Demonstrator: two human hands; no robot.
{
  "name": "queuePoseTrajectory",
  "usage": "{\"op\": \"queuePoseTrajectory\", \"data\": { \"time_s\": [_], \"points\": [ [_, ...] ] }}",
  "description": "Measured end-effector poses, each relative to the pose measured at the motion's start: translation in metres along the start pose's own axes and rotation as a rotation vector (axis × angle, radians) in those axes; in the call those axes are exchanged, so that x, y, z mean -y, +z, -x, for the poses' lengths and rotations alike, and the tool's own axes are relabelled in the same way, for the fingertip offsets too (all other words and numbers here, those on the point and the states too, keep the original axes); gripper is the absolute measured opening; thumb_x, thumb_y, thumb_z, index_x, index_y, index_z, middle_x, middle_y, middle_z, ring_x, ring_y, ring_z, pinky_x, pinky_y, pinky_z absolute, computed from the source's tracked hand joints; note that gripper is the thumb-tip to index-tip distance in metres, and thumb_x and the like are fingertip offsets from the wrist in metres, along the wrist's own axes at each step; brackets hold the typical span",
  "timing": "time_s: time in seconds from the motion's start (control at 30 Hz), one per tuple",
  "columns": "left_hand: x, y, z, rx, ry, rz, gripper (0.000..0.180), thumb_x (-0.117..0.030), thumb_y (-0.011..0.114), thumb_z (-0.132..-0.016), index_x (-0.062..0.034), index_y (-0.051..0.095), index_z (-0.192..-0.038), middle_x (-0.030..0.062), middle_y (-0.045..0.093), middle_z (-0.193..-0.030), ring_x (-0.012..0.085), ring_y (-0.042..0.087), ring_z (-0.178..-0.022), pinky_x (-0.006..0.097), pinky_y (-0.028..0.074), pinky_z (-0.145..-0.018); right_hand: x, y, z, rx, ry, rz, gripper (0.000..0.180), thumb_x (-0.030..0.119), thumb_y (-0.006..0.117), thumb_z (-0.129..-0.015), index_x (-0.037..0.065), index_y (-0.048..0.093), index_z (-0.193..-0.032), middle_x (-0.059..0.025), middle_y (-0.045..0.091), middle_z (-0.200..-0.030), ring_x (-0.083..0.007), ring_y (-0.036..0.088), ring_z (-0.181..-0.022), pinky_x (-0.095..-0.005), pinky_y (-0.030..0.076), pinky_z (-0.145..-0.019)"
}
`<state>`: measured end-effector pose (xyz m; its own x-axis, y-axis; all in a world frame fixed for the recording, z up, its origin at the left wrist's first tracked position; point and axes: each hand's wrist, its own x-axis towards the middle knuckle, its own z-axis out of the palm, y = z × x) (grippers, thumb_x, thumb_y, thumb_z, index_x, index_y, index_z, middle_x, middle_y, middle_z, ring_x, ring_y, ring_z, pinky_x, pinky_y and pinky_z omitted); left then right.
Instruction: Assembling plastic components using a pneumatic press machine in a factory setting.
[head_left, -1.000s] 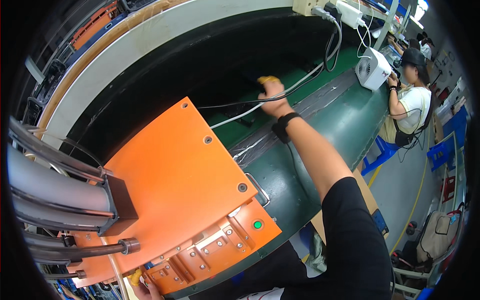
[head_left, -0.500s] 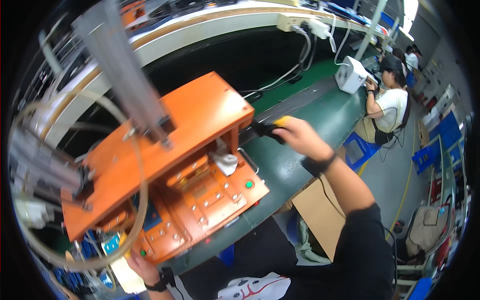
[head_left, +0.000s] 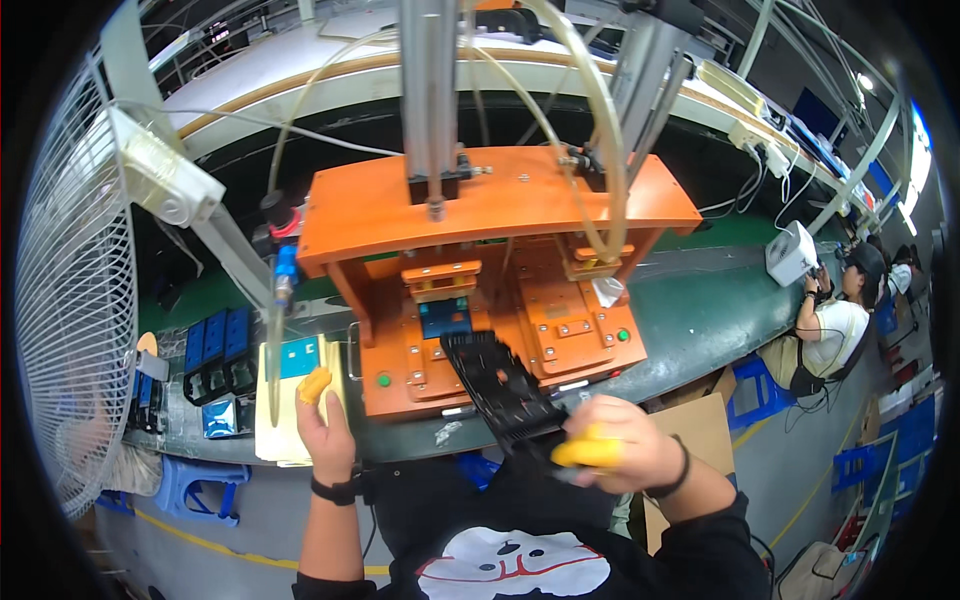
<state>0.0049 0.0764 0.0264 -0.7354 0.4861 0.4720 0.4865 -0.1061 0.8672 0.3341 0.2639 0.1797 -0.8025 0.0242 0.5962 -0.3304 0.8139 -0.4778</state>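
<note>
My right hand, with yellow finger covers, is closed on one end of a long black plastic housing. The housing slants up to the left, in front of an orange two-station press. My left hand, also with yellow on its fingertips, is raised at the right edge of a pale yellow paper stack. Its fingers look apart, with nothing seen in them. On the stack lies a teal-blue flat piece. A blue piece sits in the press's left fixture.
Green buttons mark the press's front corners. Clear hoses loop over it. Blue and black parts lie on the bench at left, beside a wire fan guard. A co-worker sits at right near a white box-shaped device.
The view has swung left. My right hand has brought the black housing from beside the press's right end to its front. My left hand has come up from the press's left front corner.
</note>
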Motion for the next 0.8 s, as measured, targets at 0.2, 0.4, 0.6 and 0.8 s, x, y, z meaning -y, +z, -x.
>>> {"op": "queuePoseTrajectory", "data": {
  "time_s": [0.2, 0.4, 0.6, 0.8],
  "points": [
    [0.014, -0.081, 0.043, 0.268, 0.083, -0.748, 0.046, -0.016, 0.074, -0.081, -0.001, 0.059, -0.121, 0.0215, 0.055, -0.132, 0.0414, 0.048, -0.128, 0.051, 0.035, -0.109, -0.069, 0.067, -0.051, -0.033, -0.098, 0.361, 0.026, 0.015, 0.078, -0.076, 0.005, 0.067, -0.097, -0.006, 0.063, -0.082, -0.027, 0.063, -0.085, -0.0388, 0.051, -0.073],
    [0.035, -0.089, 0.063, 0.24, -0.028, -0.78, 0.049, -0.02, 0.073, -0.081, -0.0042, 0.059, -0.124, 0.0187, 0.052, -0.138, 0.0426, 0.037, -0.14, 0.059, 0.02, -0.116, -0.082, 0.084, -0.066, -0.03, 0.008, 0.412, 0.021, 0.005, 0.073, -0.079, 0.004, 0.069, -0.1, -0.0103, 0.066, -0.09, -0.0307, 0.061, -0.096, -0.0415, 0.05, -0.084],
    [0.038, -0.089, 0.057, 0.185, -0.085, -0.645, 0.032, -0.013, 0.068, -0.083, -0.0045, 0.064, -0.114, 0.0177, 0.058, -0.128, 0.0422, 0.04, -0.138, 0.06, 0.017, -0.116, -0.075, 0.086, -0.073, 0.047, 0.119, 0.351, 0.027, 0.003, 0.074, -0.079, 0.005, 0.068, -0.106, -0.0138, 0.066, -0.112, -0.0348, 0.06, -0.109, -0.0438, 0.049, -0.094],
    [0.031, -0.076, 0.05, 0.16, -0.152, -0.713, 0.021, -0.013, 0.066, -0.085, -0.0054, 0.066, -0.105, 0.0151, 0.06, -0.126, 0.0405, 0.043, -0.135, 0.061, 0.017, -0.116, -0.068, 0.101, -0.079, 0.05, 0.251, 0.507, 0.043, 0.018, 0.074, -0.081, 0.001, 0.063, -0.119, -0.0192, 0.062, -0.118, -0.0397, 0.055, -0.115, -0.0467, 0.044, -0.103]
  ]
}}
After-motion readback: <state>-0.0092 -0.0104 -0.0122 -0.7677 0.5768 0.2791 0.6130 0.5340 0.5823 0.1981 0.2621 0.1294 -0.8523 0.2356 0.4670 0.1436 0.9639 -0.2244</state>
